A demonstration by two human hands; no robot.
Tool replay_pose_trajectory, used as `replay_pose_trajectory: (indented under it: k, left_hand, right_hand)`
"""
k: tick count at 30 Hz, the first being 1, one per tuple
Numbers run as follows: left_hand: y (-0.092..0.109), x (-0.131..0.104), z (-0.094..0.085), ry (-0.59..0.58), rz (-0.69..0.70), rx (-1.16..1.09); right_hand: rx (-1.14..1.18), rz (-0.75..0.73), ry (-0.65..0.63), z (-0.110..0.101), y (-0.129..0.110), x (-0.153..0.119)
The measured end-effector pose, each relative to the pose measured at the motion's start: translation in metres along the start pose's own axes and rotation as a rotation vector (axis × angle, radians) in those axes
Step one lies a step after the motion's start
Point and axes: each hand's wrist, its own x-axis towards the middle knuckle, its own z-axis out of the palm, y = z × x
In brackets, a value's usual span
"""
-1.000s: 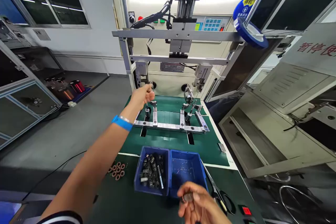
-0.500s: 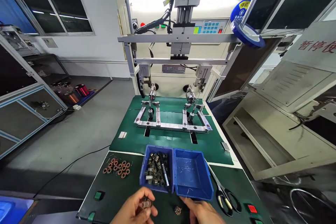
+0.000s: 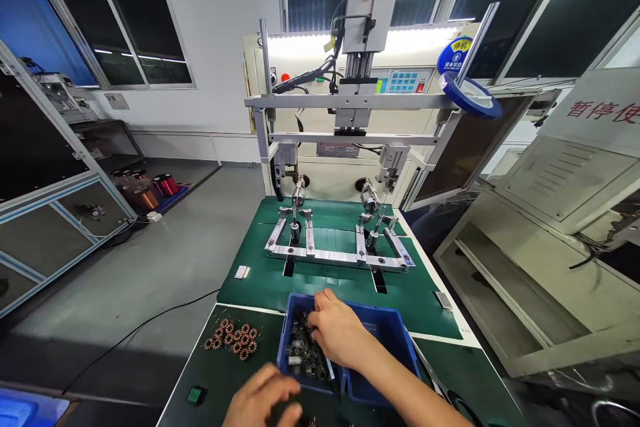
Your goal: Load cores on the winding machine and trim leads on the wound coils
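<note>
My right hand (image 3: 337, 330) reaches over the left blue bin (image 3: 284, 340), fingers curled down at its upper right part; whatever they grip is hidden. Inside that bin lie many small grey metal sleeves (image 3: 306, 353) and a pen (image 3: 330, 370), partly covered by my hand. Low in front of the bin, my left hand (image 3: 263, 397) has its fingers apart, slightly blurred. Near its fingertips, a small copper-wound core (image 3: 313, 422) shows at the bottom edge. A cluster of such copper-wound cores (image 3: 235, 337) lies on the green mat to the left.
A second blue bin (image 3: 387, 320) stands to the right, partly under my forearm. Scissors (image 3: 440, 383) lie beside it. Behind the bins is a metal fixture frame (image 3: 333, 257) below the winding machine (image 3: 350, 103). A green button (image 3: 196, 395) sits at the front left.
My right hand has moved from the mat up and into the left bin. The left hand has opened and let go of the copper-wound core. The view has tilted up slightly.
</note>
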Motion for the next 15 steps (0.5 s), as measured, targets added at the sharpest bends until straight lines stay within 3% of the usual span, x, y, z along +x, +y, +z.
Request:
replay_pose_trajectory:
  k: [3, 6, 10, 15]
  left_hand:
    - [0.03, 0.031, -0.039, 0.151, 0.014, 0.175]
    - [0.054, 0.064, -0.059, 0.022, 0.007, 0.407]
    - [0.066, 0.084, -0.06, -0.14, 0.075, 0.56]
    - [0.063, 0.082, -0.055, -0.175, 0.118, 0.594]
  right_hand:
    - [0.053, -0.038, 0.048, 0.002, 0.002, -0.008]
    - [0.133, -0.059, 0.136, -0.002, 0.002, -0.025]
    - [0.243, -0.056, 0.247, -0.004, 0.002, -0.047]
    - [0.308, -0.099, 0.331, -0.004, 0.004, -0.062]
